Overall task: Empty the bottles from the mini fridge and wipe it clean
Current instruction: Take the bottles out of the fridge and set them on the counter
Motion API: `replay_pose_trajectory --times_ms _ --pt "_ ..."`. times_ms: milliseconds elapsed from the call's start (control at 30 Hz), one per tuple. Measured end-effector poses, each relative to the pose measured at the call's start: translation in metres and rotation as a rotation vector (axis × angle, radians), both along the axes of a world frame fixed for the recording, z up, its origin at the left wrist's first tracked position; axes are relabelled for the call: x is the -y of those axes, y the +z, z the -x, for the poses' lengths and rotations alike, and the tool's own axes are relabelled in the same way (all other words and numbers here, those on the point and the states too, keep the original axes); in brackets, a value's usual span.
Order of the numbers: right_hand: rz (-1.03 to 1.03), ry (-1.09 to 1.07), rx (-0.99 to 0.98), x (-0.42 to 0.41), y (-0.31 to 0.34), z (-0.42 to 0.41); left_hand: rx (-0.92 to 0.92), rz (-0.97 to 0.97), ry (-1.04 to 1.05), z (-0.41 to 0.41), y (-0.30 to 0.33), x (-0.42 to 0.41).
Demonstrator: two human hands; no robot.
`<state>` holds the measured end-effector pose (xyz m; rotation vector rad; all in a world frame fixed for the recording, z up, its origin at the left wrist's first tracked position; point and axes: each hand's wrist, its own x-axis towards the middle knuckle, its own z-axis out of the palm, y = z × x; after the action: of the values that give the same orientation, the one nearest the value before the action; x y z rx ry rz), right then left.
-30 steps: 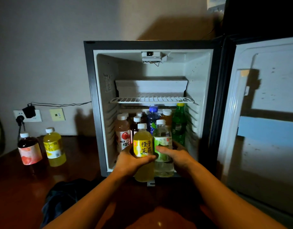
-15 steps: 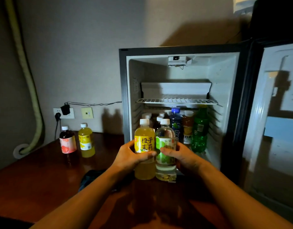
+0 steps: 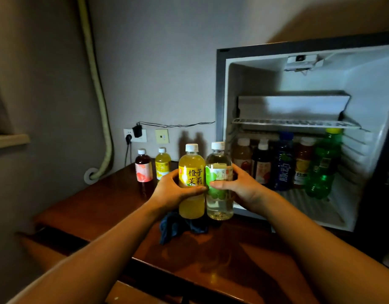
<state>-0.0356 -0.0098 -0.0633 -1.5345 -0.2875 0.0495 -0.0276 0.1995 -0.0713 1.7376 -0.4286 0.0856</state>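
My left hand (image 3: 170,190) grips a yellow drink bottle (image 3: 191,205) and my right hand (image 3: 240,186) grips a clear bottle with a green label (image 3: 218,207). Both bottles are upright, side by side, held in the air left of the open mini fridge (image 3: 221,88). Several bottles still stand on the fridge floor: a pale one (image 3: 241,156), a dark one (image 3: 262,165), a blue one (image 3: 282,163), an orange one (image 3: 303,163) and a green one (image 3: 324,165). A dark blue cloth (image 3: 174,227) lies on the table below the held bottles.
A dark red bottle (image 3: 143,170) and a small yellow bottle (image 3: 162,163) stand at the back of the wooden table (image 3: 97,207) near wall sockets (image 3: 134,134). A thick hose (image 3: 99,102) runs down the wall. A wire shelf (image 3: 294,123) spans the fridge.
Both hands have carried the two bottles out of the fridge and to the left, over the table. My view has swung left, so the fridge door is out of sight.
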Motion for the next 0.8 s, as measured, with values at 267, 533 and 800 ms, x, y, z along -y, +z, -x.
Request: replay_pose_trajectory --times_ms 267,533,800 --pt "0.058 -0.032 0.022 -0.073 -0.004 -0.041 0.011 -0.079 0.178 -0.028 -0.01 -0.07" --pt "0.123 -0.037 0.031 -0.138 -0.01 -0.088 -0.001 -0.138 0.377 -0.065 -0.025 -0.127" --pt "0.173 -0.051 -0.028 -0.191 -0.035 -0.138 -0.069 -0.257 0.559 -0.106 -0.041 -0.172"
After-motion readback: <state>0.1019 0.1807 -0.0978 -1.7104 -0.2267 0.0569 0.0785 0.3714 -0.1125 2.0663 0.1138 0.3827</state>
